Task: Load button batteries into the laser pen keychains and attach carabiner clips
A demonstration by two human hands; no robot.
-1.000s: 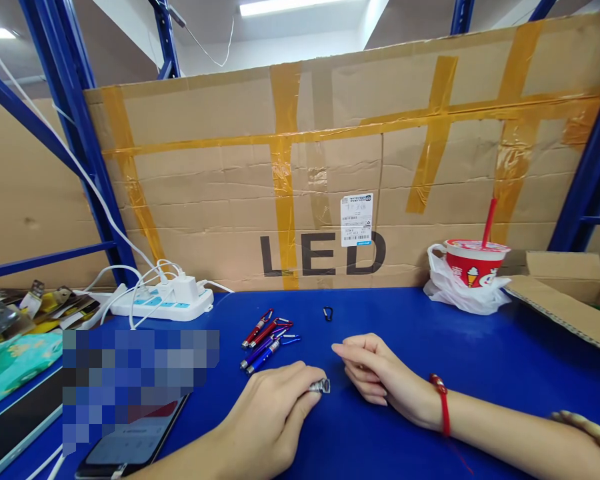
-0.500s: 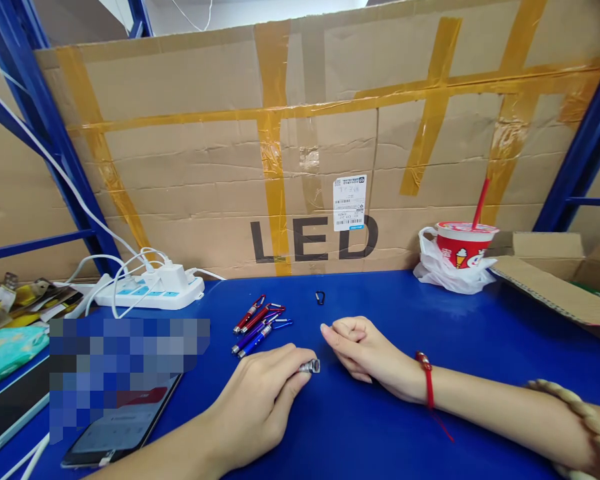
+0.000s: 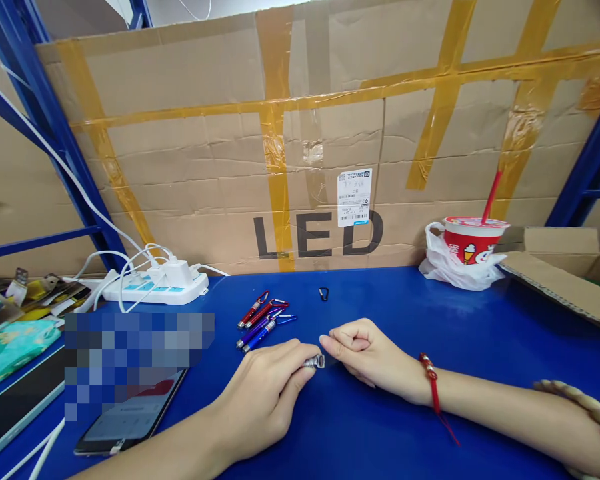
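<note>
My left hand point(image 3: 267, 393) is closed around a small silver metal piece point(image 3: 316, 361); its ridged, hollow-looking end pokes out past the thumb and forefinger, and the rest is hidden in the hand. Just to the right, my right hand point(image 3: 363, 350) has its fingers curled in and the thumb toward the metal piece, apart from it. Whatever the right hand holds, if anything, is hidden. Beyond the left hand lie several small pen lights with carabiner clips, including a red one point(image 3: 253, 310), a purple one point(image 3: 253, 333) and a blue one point(image 3: 259, 337). A loose black carabiner point(image 3: 324, 294) lies farther back.
A white power strip point(image 3: 190, 288) with plugs and cables sits at the back left. Nearer me lies a phone point(image 3: 125, 413). At the back right stand a red and white cup point(image 3: 473, 240) in a plastic bag and an open cardboard box point(image 3: 563, 277). Large cardboard point(image 3: 220, 193) walls the back.
The whole view has shifted slightly. Both hands keep nearly the same pose, with the right thumb a little closer to the end of the silver piece.
</note>
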